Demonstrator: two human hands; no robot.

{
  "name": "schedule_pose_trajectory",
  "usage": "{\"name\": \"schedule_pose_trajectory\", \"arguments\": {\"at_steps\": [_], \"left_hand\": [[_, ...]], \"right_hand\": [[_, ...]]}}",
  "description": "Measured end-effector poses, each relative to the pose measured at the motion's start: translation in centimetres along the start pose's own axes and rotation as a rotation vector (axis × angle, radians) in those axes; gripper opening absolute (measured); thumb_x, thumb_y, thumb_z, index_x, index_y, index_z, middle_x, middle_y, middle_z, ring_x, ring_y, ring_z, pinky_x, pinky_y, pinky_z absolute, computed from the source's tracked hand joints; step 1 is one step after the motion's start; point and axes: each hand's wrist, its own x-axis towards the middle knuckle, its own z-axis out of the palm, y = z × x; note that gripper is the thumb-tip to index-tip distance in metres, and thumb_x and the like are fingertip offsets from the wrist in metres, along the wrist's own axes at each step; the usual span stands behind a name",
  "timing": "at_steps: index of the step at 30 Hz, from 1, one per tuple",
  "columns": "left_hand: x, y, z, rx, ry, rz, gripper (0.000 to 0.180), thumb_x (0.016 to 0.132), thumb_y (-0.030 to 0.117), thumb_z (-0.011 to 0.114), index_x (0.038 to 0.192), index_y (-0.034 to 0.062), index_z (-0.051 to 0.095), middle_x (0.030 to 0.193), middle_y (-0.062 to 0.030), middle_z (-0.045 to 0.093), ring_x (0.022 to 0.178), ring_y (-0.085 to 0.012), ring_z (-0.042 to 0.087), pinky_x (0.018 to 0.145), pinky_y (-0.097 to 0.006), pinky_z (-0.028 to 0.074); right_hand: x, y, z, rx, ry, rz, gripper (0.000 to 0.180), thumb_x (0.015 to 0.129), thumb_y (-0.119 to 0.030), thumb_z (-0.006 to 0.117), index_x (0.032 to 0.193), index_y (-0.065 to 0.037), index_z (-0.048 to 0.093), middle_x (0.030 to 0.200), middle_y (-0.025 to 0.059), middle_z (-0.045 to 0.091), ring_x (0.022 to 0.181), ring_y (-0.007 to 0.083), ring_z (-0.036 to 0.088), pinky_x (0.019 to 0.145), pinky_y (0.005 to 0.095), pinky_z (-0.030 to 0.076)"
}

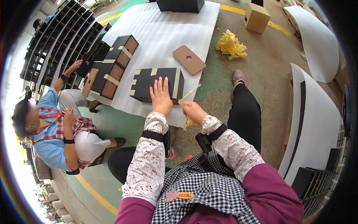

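Note:
A black box (143, 86) with strips of pale yellow masking tape along its edges lies on a white foam sheet (156, 41) in front of me. My left hand (161, 98) rests flat on the box's top, fingers stretched out. At the box's near right corner, my right hand (192, 111) pinches a strip of masking tape (191, 93), whose loose end sticks up to the right. A brown board (189, 59) with rounded corners and a round hole lies just beyond the box.
Taped black boxes (108, 72) stand to the left, beside a seated co-worker (56, 130). Crumpled yellow tape (231, 44) lies on the floor at right, with a brown box (256, 18) behind it. Another black box (180, 5) stands at the far end. White sheets (313, 123) are at right.

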Motion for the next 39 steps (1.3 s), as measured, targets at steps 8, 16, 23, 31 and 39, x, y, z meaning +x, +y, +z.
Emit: {"name": "schedule_pose_trajectory", "arguments": {"at_steps": [8, 16, 23, 31, 39], "left_hand": [[-0.3, -0.2, -0.1, -0.005, 0.001, 0.015, 0.082, 0.068, -0.005, 0.052, 0.141, 0.0096, 0.018, 0.145, -0.0135, 0.018, 0.136, -0.0313, 0.014, 0.109, -0.05, 0.01], [-2.6, -5.3, -3.9, -0.095, -0.191, 0.362, 0.078, 0.068, -0.008, 0.048, 0.139, 0.014, 0.025, 0.146, -0.0084, 0.022, 0.136, -0.0263, 0.018, 0.109, -0.048, 0.013], [-2.3, -2.9, -9.1, -0.334, -0.474, 0.242, 0.057, 0.076, 0.002, 0.055, 0.131, 0.0083, 0.04, 0.137, -0.0115, 0.037, 0.128, -0.0292, 0.034, 0.104, -0.046, 0.028], [-2.6, 5.6, -7.7, -1.097, 0.038, -0.024, 0.033, 0.088, 0.016, 0.059, 0.117, 0.0009, 0.053, 0.111, -0.0112, 0.058, 0.102, -0.0166, 0.056, 0.087, -0.028, 0.044], [-3.1, 4.7, -7.2, -1.315, 0.073, -0.152, 0.017, 0.091, 0.012, 0.053, 0.099, -0.0016, 0.059, 0.091, -0.0038, 0.062, 0.084, -0.0092, 0.058, 0.077, -0.022, 0.047]], "right_hand": [[-5.9, -3.1, -1.4, 0.023, -0.217, 0.019, 0.027, 0.087, -0.016, 0.047, 0.106, -0.009, 0.065, 0.073, -0.001, 0.055, 0.065, 0.0075, 0.049, 0.061, 0.0215, 0.043], [-4.9, -6.1, -4.9, 0.846, 0.333, -0.265, 0.025, 0.089, -0.017, 0.048, 0.111, -0.006, 0.052, 0.084, 0.0026, 0.056, 0.071, 0.0092, 0.052, 0.058, 0.0231, 0.045], [-4.6, -6.1, -4.1, 0.76, 0.201, -0.166, 0.029, 0.09, -0.033, 0.053, 0.104, -0.007, 0.055, 0.091, 0.0037, 0.06, 0.071, 0.0104, 0.053, 0.062, 0.0247, 0.045], [-5.1, -6.1, -2.6, 0.439, -0.044, -0.33, 0.025, 0.089, -0.029, 0.056, 0.098, -0.006, 0.061, 0.087, -0.0012, 0.059, 0.079, 0.0069, 0.055, 0.07, 0.0209, 0.043], [-5.2, -7.5, -3.4, 0.475, 0.047, -0.375, 0.031, 0.089, -0.02, 0.056, 0.111, 0.001, 0.048, 0.099, 0.0077, 0.058, 0.09, 0.0125, 0.056, 0.08, 0.025, 0.045]]}}
